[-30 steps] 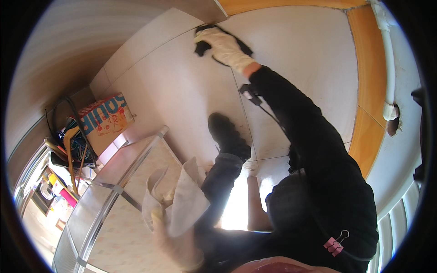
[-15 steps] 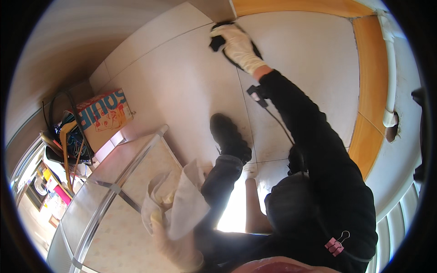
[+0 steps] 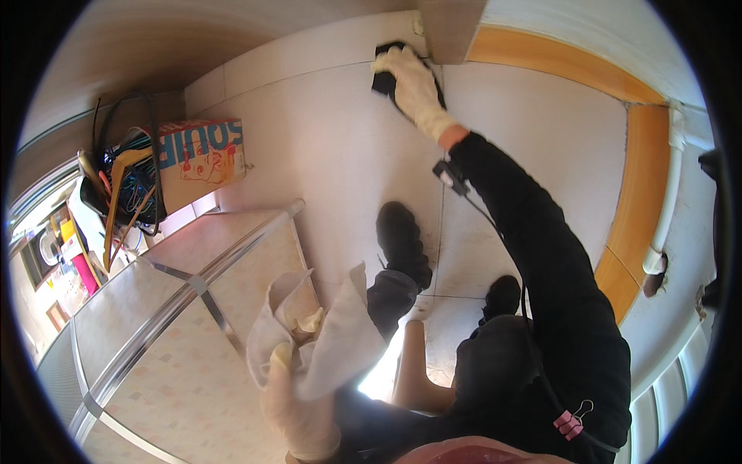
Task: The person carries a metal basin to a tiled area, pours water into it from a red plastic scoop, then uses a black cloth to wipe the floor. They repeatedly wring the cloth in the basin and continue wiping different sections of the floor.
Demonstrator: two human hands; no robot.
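My left hand (image 3: 301,410), in a pale glove, grips a greyish-white cloth (image 3: 340,340) at the lower middle, with the thumb over its near edge. The cloth hangs in loose folds, and its upper part stands up in two flaps. Stretched far ahead, my right hand (image 3: 415,87), also gloved, presses down on a black thing (image 3: 384,81) against the tiled floor (image 3: 332,139). Its fingers curl over this thing, whose black edge also shows along the hand's right side. What kind of thing it is I cannot tell. A grey-brown upright panel (image 3: 452,31) stands just beyond it.
A printed cardboard box (image 3: 209,158) and a container of cables and sticks (image 3: 127,185) stand at left. A metal-edged table (image 3: 185,348) fills the lower left. Orange skirting (image 3: 556,66) and a white pipe (image 3: 666,193) run along the right. My shoes (image 3: 402,240) are on the floor.
The view has shifted a little, so the scene sits lower and more to the right. My right hand stays by the upright panel, now just left of it. Both hands keep their holds.
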